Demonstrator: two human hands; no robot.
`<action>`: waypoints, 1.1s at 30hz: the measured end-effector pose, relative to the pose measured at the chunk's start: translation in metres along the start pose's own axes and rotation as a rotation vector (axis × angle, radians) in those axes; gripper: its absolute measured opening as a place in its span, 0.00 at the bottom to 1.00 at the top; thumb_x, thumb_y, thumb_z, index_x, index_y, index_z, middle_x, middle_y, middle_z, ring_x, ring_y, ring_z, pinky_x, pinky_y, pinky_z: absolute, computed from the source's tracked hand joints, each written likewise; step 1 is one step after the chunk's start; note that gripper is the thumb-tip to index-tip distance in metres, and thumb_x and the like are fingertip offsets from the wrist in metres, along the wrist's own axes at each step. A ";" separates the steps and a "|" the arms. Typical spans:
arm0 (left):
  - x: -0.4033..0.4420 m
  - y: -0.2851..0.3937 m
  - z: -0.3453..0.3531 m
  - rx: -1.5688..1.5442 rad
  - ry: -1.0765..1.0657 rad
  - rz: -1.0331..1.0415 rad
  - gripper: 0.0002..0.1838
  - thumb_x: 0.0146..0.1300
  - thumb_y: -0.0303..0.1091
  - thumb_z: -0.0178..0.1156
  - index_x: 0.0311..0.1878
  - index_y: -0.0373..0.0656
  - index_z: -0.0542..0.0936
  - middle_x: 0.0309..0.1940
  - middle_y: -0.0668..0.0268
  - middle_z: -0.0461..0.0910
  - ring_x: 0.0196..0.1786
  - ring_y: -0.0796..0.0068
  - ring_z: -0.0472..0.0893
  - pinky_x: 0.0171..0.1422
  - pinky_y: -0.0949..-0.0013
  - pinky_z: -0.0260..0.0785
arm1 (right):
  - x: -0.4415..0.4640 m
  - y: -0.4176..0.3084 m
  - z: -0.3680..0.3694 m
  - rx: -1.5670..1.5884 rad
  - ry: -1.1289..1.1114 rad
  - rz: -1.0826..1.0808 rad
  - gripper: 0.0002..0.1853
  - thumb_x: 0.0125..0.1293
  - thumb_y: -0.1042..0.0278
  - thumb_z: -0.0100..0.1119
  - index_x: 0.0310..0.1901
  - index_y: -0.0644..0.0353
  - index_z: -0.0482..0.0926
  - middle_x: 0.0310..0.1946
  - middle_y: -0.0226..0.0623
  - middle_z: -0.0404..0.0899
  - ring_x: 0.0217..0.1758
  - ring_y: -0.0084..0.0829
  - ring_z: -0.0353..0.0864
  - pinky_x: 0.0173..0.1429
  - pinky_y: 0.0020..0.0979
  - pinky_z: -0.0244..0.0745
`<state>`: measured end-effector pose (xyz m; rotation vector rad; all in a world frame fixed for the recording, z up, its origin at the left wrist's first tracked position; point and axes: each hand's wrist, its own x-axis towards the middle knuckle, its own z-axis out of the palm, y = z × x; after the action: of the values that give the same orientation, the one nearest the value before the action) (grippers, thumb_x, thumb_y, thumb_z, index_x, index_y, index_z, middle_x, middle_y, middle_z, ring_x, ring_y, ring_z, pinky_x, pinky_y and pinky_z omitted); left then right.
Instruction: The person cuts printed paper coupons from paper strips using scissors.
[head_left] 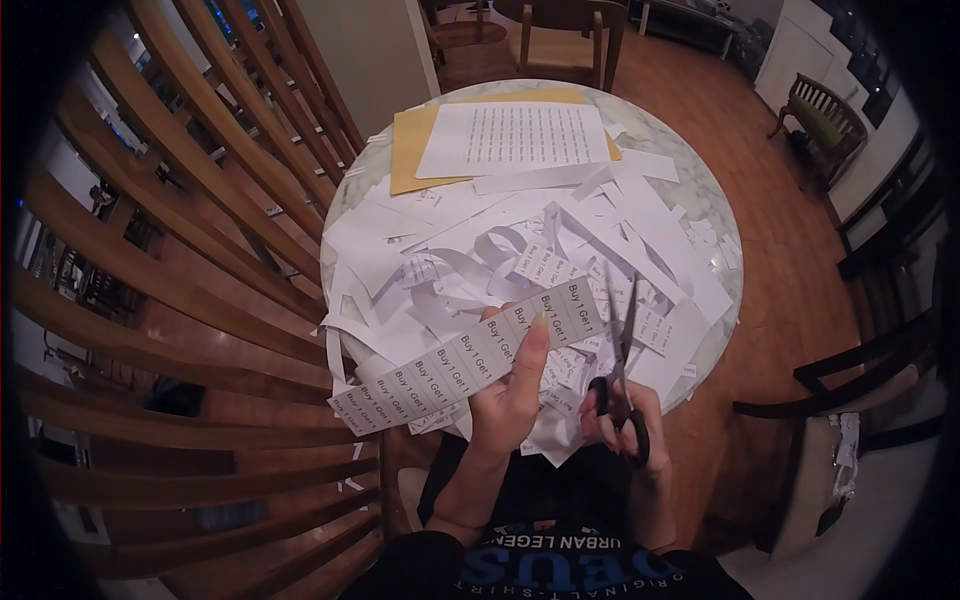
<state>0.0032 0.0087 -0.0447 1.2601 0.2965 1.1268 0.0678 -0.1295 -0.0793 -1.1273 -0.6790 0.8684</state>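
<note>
My left hand pinches a long paper strip printed with rows of "Buy 1 Get 1", the thumb pressed on its face. The strip slants from lower left to upper right over the table. My right hand has its fingers in the handles of a pair of black-handled scissors. The blades point away from me, just right of the strip's end and apart from it. Below and beyond both hands lie many cut coupon slips and curled white paper offcuts.
A round marble table carries the papers. At its far side, a printed sheet rests on a yellow envelope. A slatted wooden partition runs along the left. Chairs stand beyond and to the right.
</note>
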 end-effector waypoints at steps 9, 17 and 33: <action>0.002 -0.001 -0.005 0.058 -0.060 -0.044 0.04 0.63 0.25 0.52 0.34 0.36 0.69 0.24 0.75 0.64 0.28 0.90 0.62 0.31 0.84 0.55 | 0.006 0.000 0.001 -0.190 -0.111 0.037 0.19 0.43 0.59 0.66 0.30 0.64 0.71 0.19 0.24 0.72 0.17 0.10 0.62 0.20 0.15 0.53; 0.003 -0.002 -0.007 0.089 -0.126 -0.043 0.05 0.63 0.27 0.52 0.33 0.35 0.69 0.25 0.74 0.65 0.29 0.89 0.63 0.32 0.83 0.57 | 0.006 0.002 -0.002 -0.218 -0.073 -0.012 0.18 0.43 0.59 0.68 0.26 0.62 0.71 0.14 0.21 0.68 0.13 0.09 0.57 0.18 0.15 0.50; -0.003 0.000 -0.006 0.065 -0.153 -0.055 0.07 0.62 0.26 0.53 0.42 0.34 0.71 0.32 0.68 0.73 0.35 0.85 0.70 0.41 0.81 0.62 | 0.001 0.000 -0.004 -0.182 -0.042 -0.021 0.17 0.42 0.59 0.68 0.24 0.61 0.71 0.15 0.22 0.69 0.14 0.09 0.57 0.19 0.16 0.48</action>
<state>-0.0026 0.0101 -0.0476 1.3794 0.2528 0.9750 0.0716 -0.1299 -0.0805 -1.2648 -0.8163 0.8261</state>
